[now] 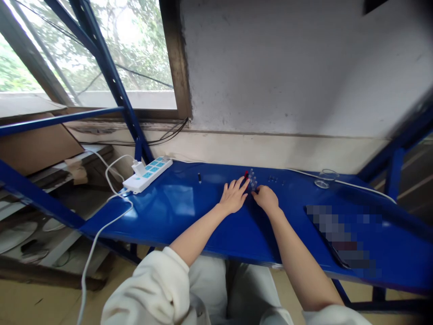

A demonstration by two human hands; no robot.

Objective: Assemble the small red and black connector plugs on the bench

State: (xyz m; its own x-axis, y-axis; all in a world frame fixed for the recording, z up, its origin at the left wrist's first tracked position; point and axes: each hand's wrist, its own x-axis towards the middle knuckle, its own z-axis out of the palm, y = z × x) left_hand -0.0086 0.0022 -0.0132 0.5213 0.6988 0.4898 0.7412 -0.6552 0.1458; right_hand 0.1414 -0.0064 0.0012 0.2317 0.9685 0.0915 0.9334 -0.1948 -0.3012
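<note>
A cluster of small clear tube-like pieces (252, 179) stands on the blue tabletop, with small red pieces (246, 174) at its left side. My left hand (233, 195) lies palm down with its fingers spread, the fingertips at the red pieces and the left edge of the cluster. On the other side, my right hand (267, 198) has its fingers curled together close to the nearest clear pieces. Whatever those fingers may hold is hidden. To the left, apart from both hands, a small black cylinder with a clear tip (199, 177) stands by itself.
A white power strip (149, 175) with a plugged-in cord lies at the table's left end. More tiny clear pieces (273, 179) are right of my hands. Farther right are a clear round dish (321, 183) and a dark, pixelated flat object (338, 234). Blue frame posts flank the table (216, 234).
</note>
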